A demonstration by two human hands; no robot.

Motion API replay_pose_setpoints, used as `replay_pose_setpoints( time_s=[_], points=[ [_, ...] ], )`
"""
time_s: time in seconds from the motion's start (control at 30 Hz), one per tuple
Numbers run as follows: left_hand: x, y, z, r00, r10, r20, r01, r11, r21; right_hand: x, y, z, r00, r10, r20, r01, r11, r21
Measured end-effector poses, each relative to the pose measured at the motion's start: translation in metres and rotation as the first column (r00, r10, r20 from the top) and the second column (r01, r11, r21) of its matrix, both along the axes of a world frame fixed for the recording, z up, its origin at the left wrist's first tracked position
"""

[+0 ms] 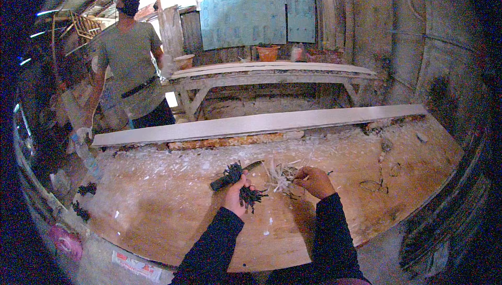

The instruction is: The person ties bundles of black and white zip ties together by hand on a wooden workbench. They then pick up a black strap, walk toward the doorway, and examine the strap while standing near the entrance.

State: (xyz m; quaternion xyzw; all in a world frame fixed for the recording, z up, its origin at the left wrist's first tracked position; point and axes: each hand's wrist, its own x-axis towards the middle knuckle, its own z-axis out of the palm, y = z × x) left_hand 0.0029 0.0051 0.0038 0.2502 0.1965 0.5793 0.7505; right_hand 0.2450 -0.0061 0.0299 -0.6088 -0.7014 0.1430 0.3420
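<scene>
Dark sleeves (214,243) lie closest to me, over the wooden table (167,222); straight ahead is twelve o'clock. Toward eleven, my left hand (236,198) is wrapped around a dark bundle (233,172) of strips, whose frayed ends stick out above and below my fist. If that grip slackened, I think strips could slide out and scatter. Toward one, my right hand (316,183) has its fingers drawn together at the loose pale strips (278,175) at twelve; I cannot tell whether a strand is caught between them. Those strips cross one another, so a hasty pull could tangle or snap them. One dark pointed piece (254,164) beyond my left fist might snag them too.
</scene>
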Motion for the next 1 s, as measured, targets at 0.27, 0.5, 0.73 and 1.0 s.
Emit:
replay_pose_setpoints(
  time_s=[0.27, 0.5, 0.73, 1.0],
  points=[
    [-0.004, 0.007, -0.004, 0.998, 0.067, 0.001, -0.067, 0.998, 0.007, -0.014, 0.006, -0.012, 0.834, 0.47, -0.289, -0.504, 0.862, -0.056],
    [-0.011, 0.012, -0.003, 0.996, 0.083, 0.035, -0.082, 0.996, -0.038, -0.014, 0.002, -0.003, 0.949, 0.309, -0.061, -0.315, 0.937, -0.152],
    [-0.01, 0.009, 0.0, 0.997, 0.075, 0.031, -0.073, 0.996, -0.056, -0.034, -0.002, -0.006, 0.946, 0.325, -0.022, -0.325, 0.946, -0.018],
    [-0.006, 0.007, 0.004, 0.997, 0.059, 0.04, -0.057, 0.998, -0.04, -0.067, -0.024, 0.009, 0.981, 0.09, 0.171, -0.085, 0.996, -0.034]
  ],
)
